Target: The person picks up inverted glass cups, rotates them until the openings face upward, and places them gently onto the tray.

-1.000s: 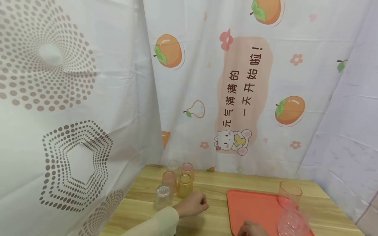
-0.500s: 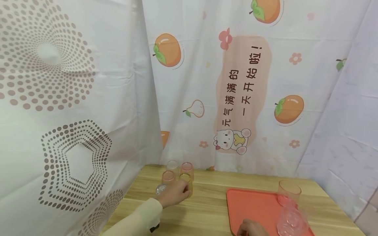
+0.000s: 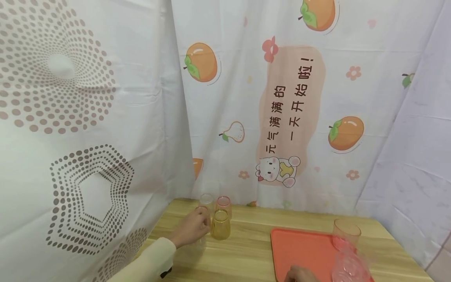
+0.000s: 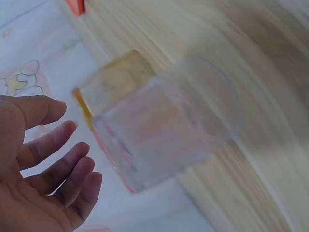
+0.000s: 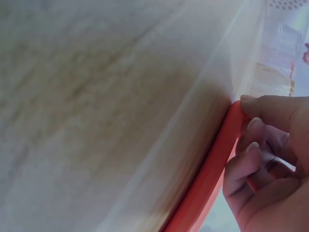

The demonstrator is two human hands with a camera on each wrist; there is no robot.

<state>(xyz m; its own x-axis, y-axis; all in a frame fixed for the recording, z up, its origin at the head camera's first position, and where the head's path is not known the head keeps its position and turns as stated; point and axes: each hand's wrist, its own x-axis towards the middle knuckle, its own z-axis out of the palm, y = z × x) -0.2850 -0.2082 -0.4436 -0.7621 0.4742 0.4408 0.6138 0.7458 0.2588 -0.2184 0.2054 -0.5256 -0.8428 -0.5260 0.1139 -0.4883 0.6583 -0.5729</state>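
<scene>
My left hand hovers over the glass group at the table's left, fingers loosely bent and holding nothing. In the left wrist view a clear glass stands wide end down, just beyond the fingertips, apart from them. A yellow glass is right of the hand. Behind are a pink glass and another clear glass; an orange-pink glass is mostly hidden by the hand. At the bottom, my right hand pinches the edge of the red tray between thumb and finger.
A pale orange glass stands upright at the tray's right side. Nearer is a pink patterned glass, cut off by the frame. A printed curtain hangs behind the wooden table, and a dotted one on the left.
My left hand has moved leftward and a little farther back, past the yellow glass, which shows fully again; it now covers the near clear glass. The right hand stays at the tray.
</scene>
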